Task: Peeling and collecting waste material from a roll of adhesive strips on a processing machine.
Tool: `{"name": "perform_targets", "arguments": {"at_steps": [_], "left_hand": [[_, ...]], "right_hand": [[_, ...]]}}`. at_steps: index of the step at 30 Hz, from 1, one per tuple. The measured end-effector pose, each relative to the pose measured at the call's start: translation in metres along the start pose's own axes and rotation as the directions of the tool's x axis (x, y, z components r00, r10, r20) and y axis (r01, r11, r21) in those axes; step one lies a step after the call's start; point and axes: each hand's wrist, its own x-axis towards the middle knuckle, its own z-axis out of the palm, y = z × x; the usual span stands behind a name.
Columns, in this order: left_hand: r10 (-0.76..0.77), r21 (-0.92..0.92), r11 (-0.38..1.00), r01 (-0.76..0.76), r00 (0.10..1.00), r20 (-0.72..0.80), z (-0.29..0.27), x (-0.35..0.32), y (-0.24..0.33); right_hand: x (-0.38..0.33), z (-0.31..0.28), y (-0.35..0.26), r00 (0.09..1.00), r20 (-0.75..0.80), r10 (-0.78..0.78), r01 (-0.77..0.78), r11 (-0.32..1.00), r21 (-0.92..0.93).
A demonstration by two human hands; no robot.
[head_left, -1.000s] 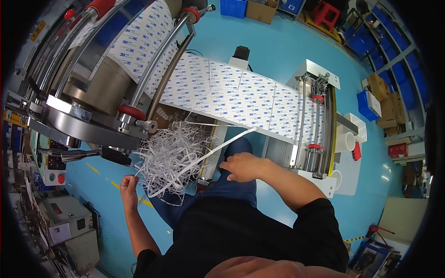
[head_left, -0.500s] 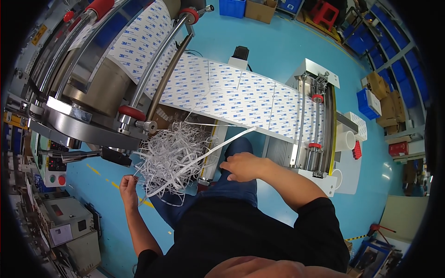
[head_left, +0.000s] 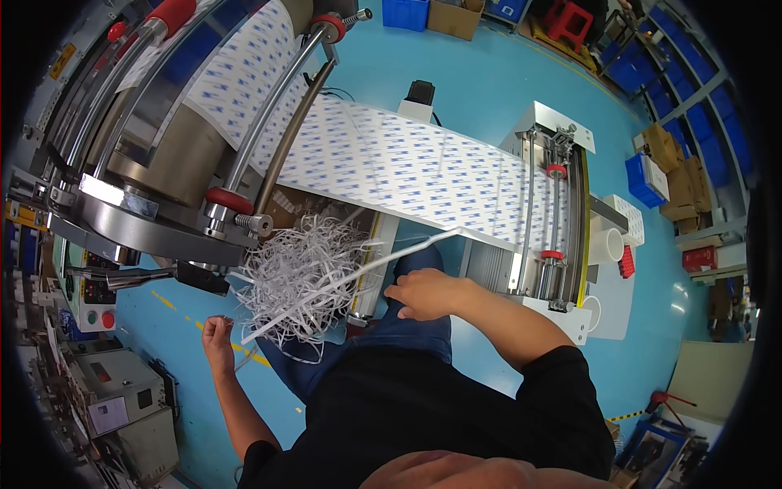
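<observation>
My left hand (head_left: pixel 217 336) is held out over the floor, left of a tangled heap of thin white waste strips (head_left: pixel 301 273). Its fingertips are pinched together, and what lies between them is too small to make out. My right hand (head_left: pixel 425 293) rests over my right knee, holding nothing, its thumb apart from loosely bent fingers. Beyond it runs a wide white web with blue print (head_left: pixel 407 171), stretched from the roller machine on the left to the unit on the right. One long white strip (head_left: pixel 383 261) slants from the web's near edge down across the heap.
Large metal rollers with red collars (head_left: pixel 229 199) stand at the left, above a control box with green and red buttons (head_left: pixel 99 317). The right unit (head_left: pixel 544 212) carries rods with red rings. A red stool (head_left: pixel 568 23) and boxes (head_left: pixel 680 175) stand farther off.
The web's print is smeared now, and the slanting strip's top end has shifted right along the edge. My left hand has moved slightly left and down; my right hand stays put.
</observation>
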Motion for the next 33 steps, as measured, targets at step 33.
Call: {"name": "perform_targets", "arguments": {"at_steps": [33], "left_hand": [[-0.151, -0.781, 0.622, -0.063, 0.968, -0.198, -0.068, 0.059, -0.004]], "right_hand": [[0.054, -0.022, -0.018, 1.000, -0.013, -0.011, 0.010, 1.000, -0.022]]}}
